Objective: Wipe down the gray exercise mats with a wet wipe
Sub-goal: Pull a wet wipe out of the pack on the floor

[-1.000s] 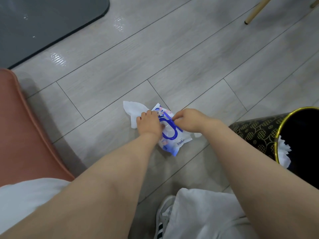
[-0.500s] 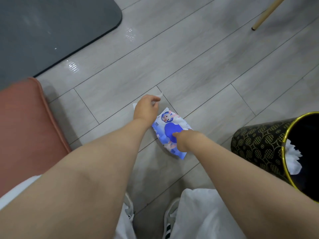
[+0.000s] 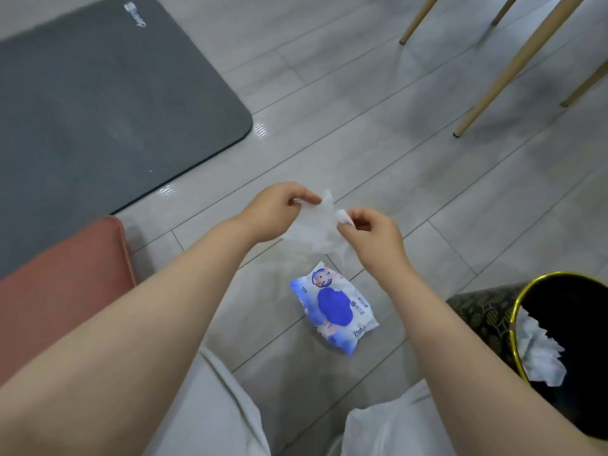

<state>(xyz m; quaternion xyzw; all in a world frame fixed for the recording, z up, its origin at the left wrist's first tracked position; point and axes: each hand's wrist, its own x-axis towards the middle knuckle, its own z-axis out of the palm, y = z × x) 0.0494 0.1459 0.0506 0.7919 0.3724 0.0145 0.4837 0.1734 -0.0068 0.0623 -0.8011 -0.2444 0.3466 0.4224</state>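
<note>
A gray exercise mat (image 3: 98,103) was laid flat on the floor (image 3: 362,110) toward its far left corner (a small logo was printed near the mat's far edge). A wipes pack (image 3: 334,307) was left on the floor below the hands. A wet wipe (image 3: 317,225) was pinched between the left hand (image 3: 279,210) and the right hand (image 3: 371,235), held above the floor.

A black bin (image 3: 487,320) with a gold rim and gold pattern stands at the near right — crumpled white wipes (image 3: 539,353) hang over its edge. Pale wooden chair legs (image 3: 513,65) slant at the far right. A pink cushion (image 3: 62,284) sits near left — on grey plank floor (image 3: 362,126).
</note>
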